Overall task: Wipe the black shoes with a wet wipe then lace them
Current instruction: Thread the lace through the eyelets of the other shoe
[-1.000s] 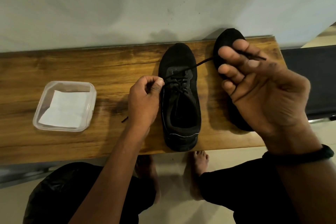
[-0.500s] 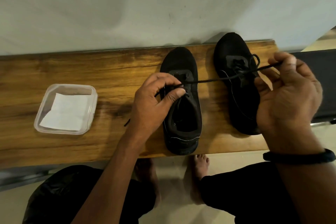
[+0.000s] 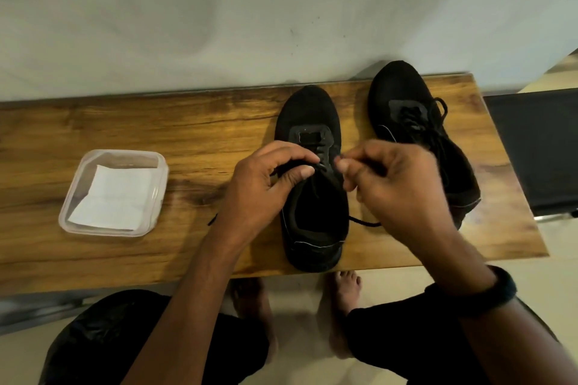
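Two black shoes stand toe-to-wall on a wooden bench (image 3: 156, 134). The left shoe (image 3: 308, 112) sits in the middle, under both hands. My left hand (image 3: 266, 184) pinches its black lace at the left eyelets. My right hand (image 3: 394, 184) pinches the same lace at the right eyelets. One loose lace end (image 3: 364, 222) trails on the bench to the shoe's right, and another end pokes out beside my left wrist. The right shoe (image 3: 403, 94) stands further right, with its lace tied.
A clear plastic tub (image 3: 156, 166) holding a white wet wipe (image 3: 115, 197) sits at the bench's left. A grey wall rises right behind the bench. A dark seat (image 3: 538, 147) stands past the right end. My knees and bare feet are below the front edge.
My right hand has come down and left from a raised pull with the lace stretched taut, and now pinches it at the left shoe's eyelets. My left hand shifted slightly over the tongue.
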